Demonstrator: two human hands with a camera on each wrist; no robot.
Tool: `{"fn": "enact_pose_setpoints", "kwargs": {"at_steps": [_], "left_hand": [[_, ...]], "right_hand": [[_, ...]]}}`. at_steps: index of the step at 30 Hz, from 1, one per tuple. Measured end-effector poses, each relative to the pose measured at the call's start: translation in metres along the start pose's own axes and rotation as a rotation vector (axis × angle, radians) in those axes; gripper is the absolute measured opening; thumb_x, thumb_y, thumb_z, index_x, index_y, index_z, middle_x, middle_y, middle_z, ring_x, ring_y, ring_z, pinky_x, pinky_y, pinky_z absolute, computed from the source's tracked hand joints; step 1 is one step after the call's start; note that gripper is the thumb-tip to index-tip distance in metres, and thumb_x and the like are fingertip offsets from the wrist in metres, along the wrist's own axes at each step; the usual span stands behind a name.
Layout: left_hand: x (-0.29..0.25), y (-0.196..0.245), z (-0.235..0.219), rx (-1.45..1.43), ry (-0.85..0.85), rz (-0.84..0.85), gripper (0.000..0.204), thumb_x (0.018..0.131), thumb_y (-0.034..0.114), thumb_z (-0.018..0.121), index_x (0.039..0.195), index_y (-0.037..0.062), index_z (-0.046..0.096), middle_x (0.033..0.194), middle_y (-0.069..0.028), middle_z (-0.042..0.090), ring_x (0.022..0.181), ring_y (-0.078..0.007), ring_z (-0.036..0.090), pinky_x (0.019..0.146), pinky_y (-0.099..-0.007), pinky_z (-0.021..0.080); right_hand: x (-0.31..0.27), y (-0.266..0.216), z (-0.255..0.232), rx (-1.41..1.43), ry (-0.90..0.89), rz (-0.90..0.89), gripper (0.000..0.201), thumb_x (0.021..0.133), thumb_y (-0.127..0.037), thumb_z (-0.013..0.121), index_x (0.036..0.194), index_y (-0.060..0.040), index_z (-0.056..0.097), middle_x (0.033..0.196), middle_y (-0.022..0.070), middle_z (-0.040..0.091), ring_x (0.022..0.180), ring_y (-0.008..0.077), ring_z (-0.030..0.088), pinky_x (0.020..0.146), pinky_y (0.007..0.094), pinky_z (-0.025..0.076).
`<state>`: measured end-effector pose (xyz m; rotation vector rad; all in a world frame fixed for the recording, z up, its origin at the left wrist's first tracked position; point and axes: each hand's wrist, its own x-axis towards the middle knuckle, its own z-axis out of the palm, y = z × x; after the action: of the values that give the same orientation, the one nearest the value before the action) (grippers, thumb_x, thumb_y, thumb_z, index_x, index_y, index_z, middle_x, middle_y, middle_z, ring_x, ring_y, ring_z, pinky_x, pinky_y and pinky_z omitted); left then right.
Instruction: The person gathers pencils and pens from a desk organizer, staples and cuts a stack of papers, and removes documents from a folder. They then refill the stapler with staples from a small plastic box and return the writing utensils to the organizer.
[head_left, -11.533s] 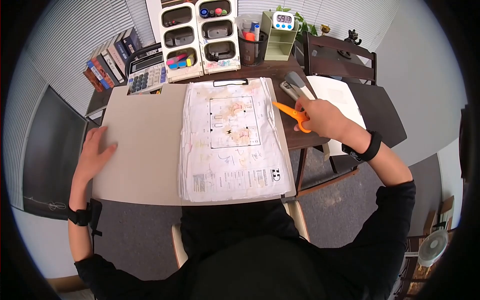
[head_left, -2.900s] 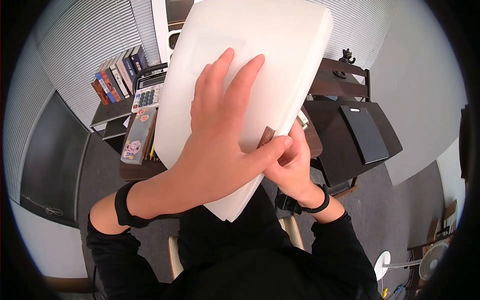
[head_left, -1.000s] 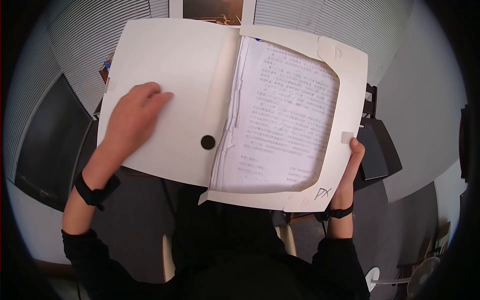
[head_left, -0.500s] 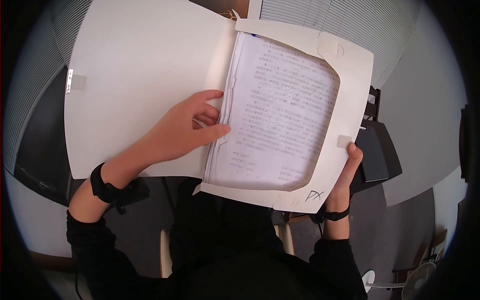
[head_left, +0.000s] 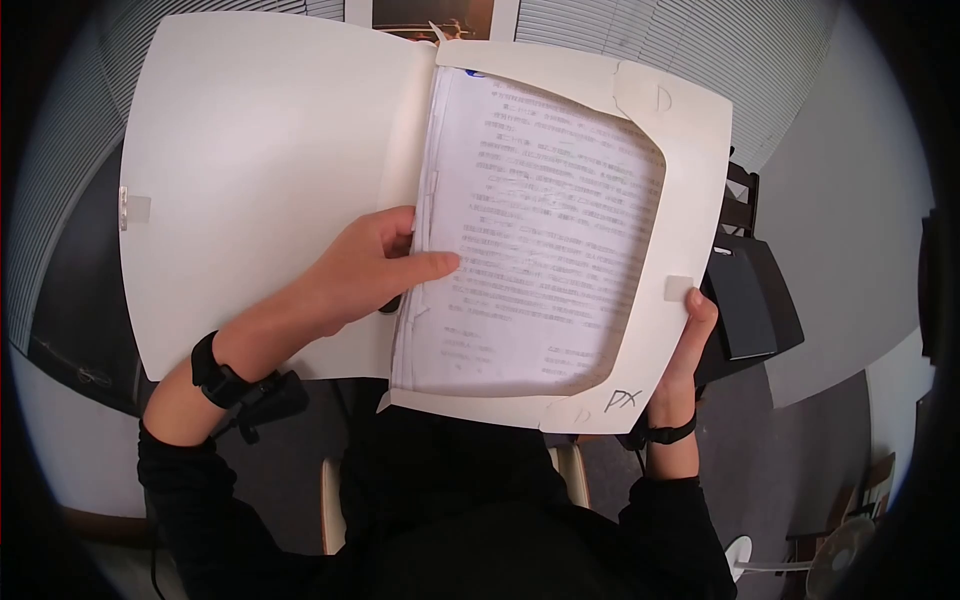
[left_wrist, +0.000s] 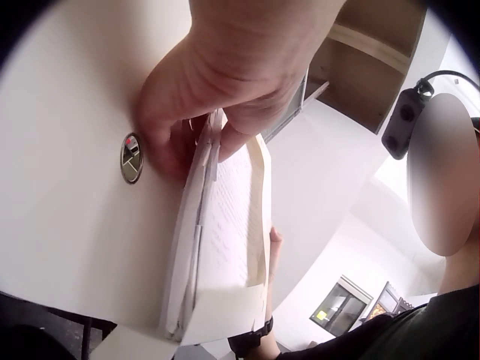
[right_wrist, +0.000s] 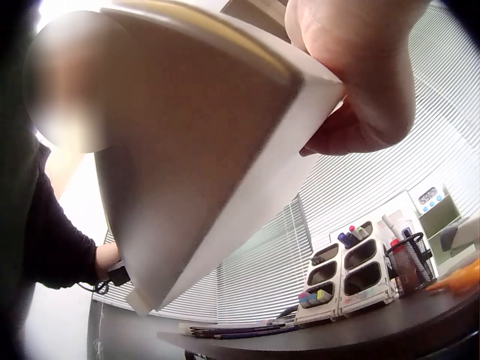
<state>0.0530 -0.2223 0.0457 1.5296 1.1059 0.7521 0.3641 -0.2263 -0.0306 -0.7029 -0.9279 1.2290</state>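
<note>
Document case (head_left: 260, 130), white, one; opened out like a book and held raised in both hands, higher than the tabletop (right_wrist: 390, 324). Paper stack (head_left: 550, 250), printed, one; lodged in the case's right half, behind a cut-out frame (head_left: 690, 200). Letters "D" and "PX" are marked near the frame's upper and lower outer corners. Left hand (head_left: 370, 265): the stack's inner edge is pinched, thumb on the top sheet, fingers behind. Right hand (head_left: 692, 335): the case's outer right edge is gripped. Both hands are set well apart. Disc (left_wrist: 131, 157), round, shiny; mounted on the cover, just beside the left hand. Desk organiser (right_wrist: 343, 296), compartmented; stood on the tabletop. Mesh pen cup (right_wrist: 412, 271): placed beside the organiser. Digital timer (right_wrist: 428, 197): perched on a green rack (right_wrist: 441, 217). Dark folder (head_left: 743, 310): laid beyond the right hand.
</note>
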Motion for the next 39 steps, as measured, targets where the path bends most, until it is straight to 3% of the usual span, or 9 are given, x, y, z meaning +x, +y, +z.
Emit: {"fn": "enact_pose_setpoints", "kwargs": {"at_steps": [7,9,13,17,21,23,31,37,39], "left_hand": [[0.008,-0.035,0.008,-0.228,0.150,0.078,0.045,0.091,0.011,0.059,0.132,0.0005,0.043,0.123,-0.0093,0.057,0.110,-0.0152,0.055,0.096,-0.0316,0.044],[-0.005,-0.036,-0.015,-0.216,0.443,0.141,0.045,0.090,0.009,0.057,0.132,0.0013,0.043,0.123,-0.0092,0.056,0.108,-0.0151,0.056,0.095,-0.0306,0.044],[-0.033,-0.031,-0.077,-0.247,0.693,0.245,0.044,0.087,0.016,0.058,0.128,0.0030,0.045,0.112,-0.0101,0.058,0.101,-0.0169,0.058,0.088,-0.0313,0.048],[-0.054,-0.033,-0.121,-0.329,0.723,0.276,0.048,0.086,0.018,0.059,0.129,0.0036,0.043,0.113,-0.0112,0.056,0.101,-0.0193,0.058,0.088,-0.0336,0.049],[-0.052,-0.028,-0.109,-0.278,0.771,0.214,0.050,0.087,0.017,0.056,0.132,0.0025,0.041,0.115,-0.0127,0.056,0.101,-0.0188,0.059,0.086,-0.0331,0.050],[-0.046,-0.029,-0.100,-0.241,0.742,0.187,0.053,0.086,0.019,0.057,0.134,0.0027,0.040,0.116,-0.0131,0.055,0.103,-0.0191,0.058,0.087,-0.0327,0.049],[-0.025,-0.042,-0.082,-0.251,0.569,0.111,0.045,0.088,0.010,0.049,0.131,-0.0012,0.042,0.114,-0.0153,0.059,0.098,-0.0184,0.061,0.083,-0.0322,0.051],[-0.017,-0.058,-0.065,-0.260,0.496,-0.017,0.053,0.086,0.012,0.052,0.136,0.0004,0.037,0.118,-0.0140,0.055,0.104,-0.0194,0.058,0.090,-0.0340,0.048],[-0.014,-0.069,-0.057,-0.325,0.413,-0.045,0.052,0.085,0.011,0.052,0.135,0.0013,0.038,0.119,-0.0137,0.055,0.106,-0.0197,0.057,0.091,-0.0345,0.048]], "right_hand": [[0.002,0.012,-0.028,-0.053,0.109,-0.030,0.070,0.083,-0.052,0.050,0.127,0.0022,0.046,0.115,0.0149,0.058,0.100,0.0235,0.058,0.085,0.0333,0.049],[0.001,0.012,-0.033,-0.032,0.214,-0.024,0.063,0.086,-0.051,0.048,0.124,-0.0001,0.049,0.111,0.0126,0.059,0.098,0.0217,0.059,0.082,0.0312,0.050],[-0.002,-0.031,-0.077,-0.089,0.368,-0.191,0.055,0.088,-0.047,0.048,0.121,-0.0034,0.051,0.109,0.0097,0.058,0.098,0.0210,0.056,0.083,0.0309,0.047],[0.001,-0.074,-0.134,-0.038,0.454,-0.260,0.052,0.093,-0.044,0.039,0.124,-0.0033,0.049,0.113,0.0083,0.058,0.103,0.0235,0.059,0.089,0.0343,0.049],[0.016,-0.092,-0.179,0.056,0.496,-0.386,0.050,0.093,-0.039,0.037,0.125,-0.0014,0.047,0.117,0.0086,0.057,0.108,0.0232,0.058,0.092,0.0362,0.049],[0.024,-0.096,-0.202,0.095,0.676,-0.500,0.050,0.093,-0.035,0.038,0.128,0.0007,0.043,0.121,0.0105,0.055,0.112,0.0237,0.056,0.094,0.0378,0.048],[0.017,-0.072,-0.252,-0.062,0.901,-0.369,0.055,0.091,-0.040,0.040,0.133,-0.0031,0.040,0.128,0.0107,0.052,0.119,0.0251,0.051,0.096,0.0399,0.047],[0.010,-0.084,-0.325,-0.070,0.630,-0.316,0.054,0.091,-0.040,0.040,0.127,-0.0008,0.045,0.118,0.0135,0.059,0.103,0.0289,0.061,0.088,0.0403,0.052],[0.003,-0.096,-0.328,-0.161,0.534,-0.068,0.049,0.093,-0.040,0.042,0.120,-0.0007,0.050,0.108,0.0112,0.063,0.092,0.0225,0.065,0.081,0.0344,0.054]]}}
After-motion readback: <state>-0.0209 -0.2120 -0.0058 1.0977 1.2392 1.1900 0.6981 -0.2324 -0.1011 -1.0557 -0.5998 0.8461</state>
